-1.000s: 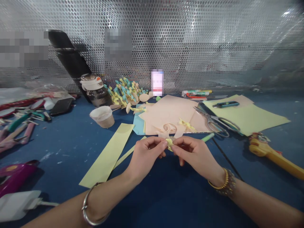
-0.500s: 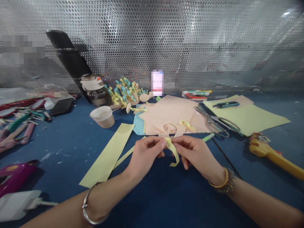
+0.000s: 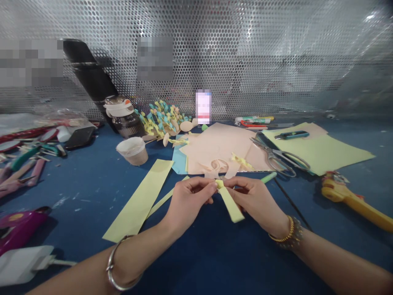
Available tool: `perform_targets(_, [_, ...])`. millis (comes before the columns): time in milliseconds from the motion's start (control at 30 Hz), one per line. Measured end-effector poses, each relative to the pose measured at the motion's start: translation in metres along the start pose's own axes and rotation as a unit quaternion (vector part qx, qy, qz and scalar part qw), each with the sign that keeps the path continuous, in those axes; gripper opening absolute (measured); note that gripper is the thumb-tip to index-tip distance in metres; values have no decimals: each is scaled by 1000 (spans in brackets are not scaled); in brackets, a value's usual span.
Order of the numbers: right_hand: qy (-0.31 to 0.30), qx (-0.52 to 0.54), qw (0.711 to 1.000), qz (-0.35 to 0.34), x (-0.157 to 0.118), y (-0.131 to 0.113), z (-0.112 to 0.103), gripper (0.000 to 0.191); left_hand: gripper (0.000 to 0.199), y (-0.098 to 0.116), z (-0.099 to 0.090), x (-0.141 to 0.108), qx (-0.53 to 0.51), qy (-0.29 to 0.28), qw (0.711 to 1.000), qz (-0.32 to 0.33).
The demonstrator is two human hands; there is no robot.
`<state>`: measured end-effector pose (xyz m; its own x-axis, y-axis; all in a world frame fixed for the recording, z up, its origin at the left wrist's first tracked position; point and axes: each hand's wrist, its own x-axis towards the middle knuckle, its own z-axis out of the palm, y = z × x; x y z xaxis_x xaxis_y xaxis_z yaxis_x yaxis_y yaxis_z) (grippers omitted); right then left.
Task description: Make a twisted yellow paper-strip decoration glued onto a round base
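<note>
A narrow yellow paper strip (image 3: 231, 205) hangs down and to the right from a small folded end between my two hands. My left hand (image 3: 194, 196) pinches that folded end between thumb and forefinger. From the other side, my right hand (image 3: 252, 198) grips the same strip close to the fold, its fingertips partly hidden behind the paper. Left of my hands lie a wide yellow paper piece (image 3: 141, 198) and a thin yellow strip (image 3: 164, 201). Curled peach paper strips (image 3: 218, 165) rest just beyond my fingers.
Scissors (image 3: 278, 157), a utility knife (image 3: 291, 135) and yellow sheets (image 3: 334, 153) lie at the right, near a yellow-handled tool (image 3: 353, 200). A white cup (image 3: 132, 151), a lidded jar (image 3: 124, 119) and paper flowers (image 3: 162, 119) stand at the back left. Pliers (image 3: 18, 180) lie far left.
The strip's free end, earlier curled downward, now extends straighter and lower to the right. Both hands stay in nearly the same place, still holding the folded end.
</note>
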<state>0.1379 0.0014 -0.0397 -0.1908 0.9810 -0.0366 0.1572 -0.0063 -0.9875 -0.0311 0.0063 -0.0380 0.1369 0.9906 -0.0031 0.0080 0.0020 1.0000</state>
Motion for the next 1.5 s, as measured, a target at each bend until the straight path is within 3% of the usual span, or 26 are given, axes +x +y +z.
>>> perform_targets(500, [4, -30, 999, -12, 0, -3, 0, 18, 10, 5, 0, -2, 48, -44, 998, 20])
perform_targets(800, [-5, -49, 999, -23, -3, -7, 1, 19, 14, 6, 0, -1, 50, -9, 999, 12])
perform_targets(1067, [-4, -32, 999, -17, -2, -6, 0, 18, 17, 5, 0, -1, 39, -26, 999, 1])
perform_targets(1267, [16, -19, 1000, -2, -2, -5, 1, 17, 18, 7, -1, -5, 18, 32, 997, 64])
perform_targets(1400, [16, -15, 1000, -7, -1, -4, 1, 17, 6, 7, -1, -9, 105, 22, 986, 131])
perform_targets(1500, [12, -10, 1000, -6, -2, -4, 0, 17, 10, 5, -1, -7, 126, 16, 982, 139])
